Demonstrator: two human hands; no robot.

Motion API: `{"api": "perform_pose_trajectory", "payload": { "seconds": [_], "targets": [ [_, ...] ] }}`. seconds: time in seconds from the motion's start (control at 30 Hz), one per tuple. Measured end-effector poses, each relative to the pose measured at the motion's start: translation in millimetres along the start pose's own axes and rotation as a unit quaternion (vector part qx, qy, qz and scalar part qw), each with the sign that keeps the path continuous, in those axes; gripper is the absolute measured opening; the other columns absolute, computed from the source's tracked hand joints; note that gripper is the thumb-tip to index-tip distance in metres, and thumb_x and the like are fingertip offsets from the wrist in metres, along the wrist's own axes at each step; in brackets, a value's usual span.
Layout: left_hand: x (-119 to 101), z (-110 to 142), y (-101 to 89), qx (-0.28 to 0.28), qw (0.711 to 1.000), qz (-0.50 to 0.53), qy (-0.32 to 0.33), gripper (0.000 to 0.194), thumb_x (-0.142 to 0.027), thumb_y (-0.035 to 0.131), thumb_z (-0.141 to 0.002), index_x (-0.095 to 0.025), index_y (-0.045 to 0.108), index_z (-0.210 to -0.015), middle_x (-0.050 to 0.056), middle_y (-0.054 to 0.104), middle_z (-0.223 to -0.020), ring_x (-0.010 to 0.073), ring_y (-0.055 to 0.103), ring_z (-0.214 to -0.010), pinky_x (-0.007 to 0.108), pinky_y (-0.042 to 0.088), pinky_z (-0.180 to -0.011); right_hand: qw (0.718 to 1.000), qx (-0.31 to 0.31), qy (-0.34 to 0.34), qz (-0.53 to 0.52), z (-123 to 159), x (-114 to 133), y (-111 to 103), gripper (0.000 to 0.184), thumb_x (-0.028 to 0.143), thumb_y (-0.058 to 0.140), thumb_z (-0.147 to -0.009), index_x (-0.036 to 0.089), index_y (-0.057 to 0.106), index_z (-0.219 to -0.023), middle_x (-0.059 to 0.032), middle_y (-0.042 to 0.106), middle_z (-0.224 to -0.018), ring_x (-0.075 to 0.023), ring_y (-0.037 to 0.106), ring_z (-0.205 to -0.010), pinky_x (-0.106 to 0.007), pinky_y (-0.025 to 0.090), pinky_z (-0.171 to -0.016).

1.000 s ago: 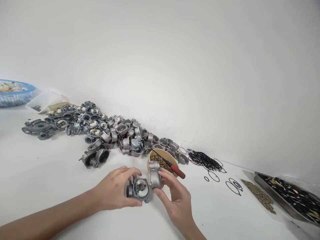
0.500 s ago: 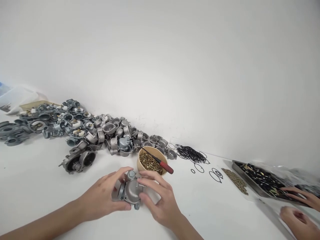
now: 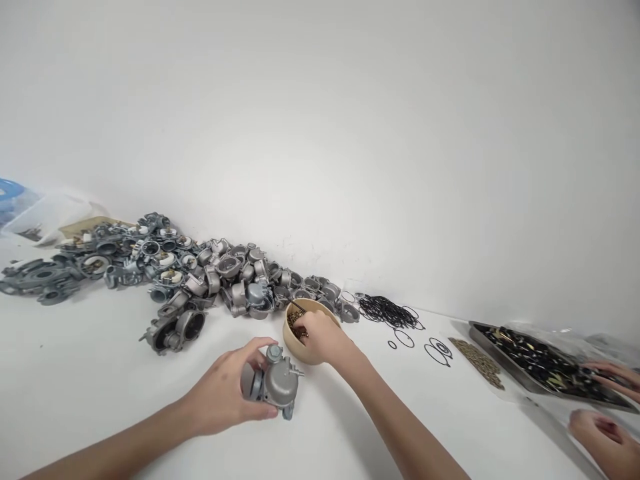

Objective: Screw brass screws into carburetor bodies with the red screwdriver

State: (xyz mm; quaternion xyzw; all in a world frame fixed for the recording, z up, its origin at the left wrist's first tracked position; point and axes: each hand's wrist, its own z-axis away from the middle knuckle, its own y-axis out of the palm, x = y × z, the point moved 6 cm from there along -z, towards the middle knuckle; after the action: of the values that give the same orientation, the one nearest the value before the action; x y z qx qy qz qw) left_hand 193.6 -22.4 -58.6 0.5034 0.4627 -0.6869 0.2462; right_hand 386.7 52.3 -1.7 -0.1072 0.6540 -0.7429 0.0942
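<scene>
My left hand (image 3: 227, 390) is closed around the side of a grey metal carburetor (image 3: 281, 383), holding it tilted over the white table. Its rounded float bowl faces up, with a large bolt head at the far end. My right hand (image 3: 323, 333) reaches into a tan bowl (image 3: 290, 341) of brass-coloured screws (image 3: 296, 316). Its fingers are curled together among the screws, their tips hidden. The dark shaft of a screwdriver (image 3: 297, 305) shows beside the fingers; the hand covers its handle.
Piled carburetor bodies (image 3: 165, 260) and float bowls (image 3: 245, 273) lie along the wall. Black rubber rings (image 3: 387, 312) and small brass parts (image 3: 477, 362) lie to the right. Another person's hands (image 3: 607, 433) work at a metal tray (image 3: 510, 370) of dark parts.
My right hand has left the carburetor and moved up into the screw bowl. My left hand keeps the carburetor; the view has shifted slightly.
</scene>
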Motion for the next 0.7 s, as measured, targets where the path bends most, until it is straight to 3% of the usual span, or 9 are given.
{"api": "perform_pose_trajectory", "payload": {
  "seconds": [0.13, 0.33, 0.43, 0.53, 0.6, 0.7],
  "targets": [
    [1, -5, -4.4, -0.007, 1.000, 0.028, 0.012, 0.089, -0.033, 0.088, -0.071, -0.034, 0.048, -0.151, 0.006, 0.064, -0.128, 0.0264, 0.062, -0.098, 0.040, 0.051, -0.088, 0.997, 0.052, 0.029, 0.055, -16, 2, 4, 0.027, 0.036, 0.065, -0.102, 0.013, 0.067, -0.088, 0.0002, 0.067, -0.079, -0.0105, 0.063, -0.066, -0.025, 0.056, -0.065],
    [10, -11, -8.7, -0.006, 0.998, 0.056, 0.033, 0.090, -0.032, 0.089, -0.072, -0.032, 0.048, -0.152, 0.008, 0.064, -0.128, 0.0206, 0.062, -0.085, 0.034, 0.051, -0.079, 0.997, 0.031, 0.015, 0.068, -12, -4, 5, 0.030, 0.036, 0.065, -0.102, 0.014, 0.067, -0.082, -0.0002, 0.068, -0.079, -0.0117, 0.065, -0.070, -0.027, 0.058, -0.071],
    [17, -15, -7.5, 0.003, 0.997, 0.064, 0.045, 0.093, -0.033, 0.090, -0.071, -0.033, 0.047, -0.153, 0.007, 0.063, -0.129, 0.0170, 0.061, -0.079, 0.031, 0.052, -0.074, 0.999, -0.013, -0.005, 0.042, -9, -8, 2, 0.030, 0.034, 0.066, -0.101, 0.015, 0.068, -0.079, 0.0002, 0.070, -0.077, -0.0127, 0.066, -0.071, -0.029, 0.058, -0.074],
    [23, -19, -4.2, 0.013, 0.994, 0.084, 0.065, 0.096, -0.033, 0.091, -0.070, -0.032, 0.047, -0.154, 0.008, 0.063, -0.131, 0.0148, 0.061, -0.075, 0.029, 0.054, -0.070, 0.996, -0.078, -0.031, -0.004, -3, -12, -3, 0.017, 0.019, 0.069, -0.096, 0.015, 0.073, -0.080, -0.0023, 0.074, -0.076, -0.0147, 0.069, -0.071, -0.030, 0.057, -0.074],
    [26, -21, -2.0, 0.019, 0.993, 0.092, 0.072, 0.097, -0.033, 0.092, -0.070, -0.032, 0.046, -0.155, 0.009, 0.063, -0.132, 0.0135, 0.061, -0.072, 0.030, 0.056, -0.071, 0.989, -0.129, -0.053, -0.041, 3, -15, -5, 0.019, 0.010, 0.065, -0.091, 0.018, 0.076, -0.077, -0.0044, 0.077, -0.076, -0.0168, 0.070, -0.068, -0.030, 0.057, -0.070],
    [28, -22, -0.6, 0.025, 0.995, 0.078, 0.060, 0.099, -0.035, 0.092, -0.071, -0.034, 0.044, -0.157, 0.009, 0.062, -0.135, 0.0152, 0.063, -0.075, 0.035, 0.058, -0.078, 0.966, -0.224, -0.083, -0.100, 20, -20, -6, 0.025, 0.012, 0.059, -0.092, 0.021, 0.080, -0.081, -0.0053, 0.080, -0.084, -0.0205, 0.074, -0.071, -0.032, 0.059, -0.068]
  ]
}}
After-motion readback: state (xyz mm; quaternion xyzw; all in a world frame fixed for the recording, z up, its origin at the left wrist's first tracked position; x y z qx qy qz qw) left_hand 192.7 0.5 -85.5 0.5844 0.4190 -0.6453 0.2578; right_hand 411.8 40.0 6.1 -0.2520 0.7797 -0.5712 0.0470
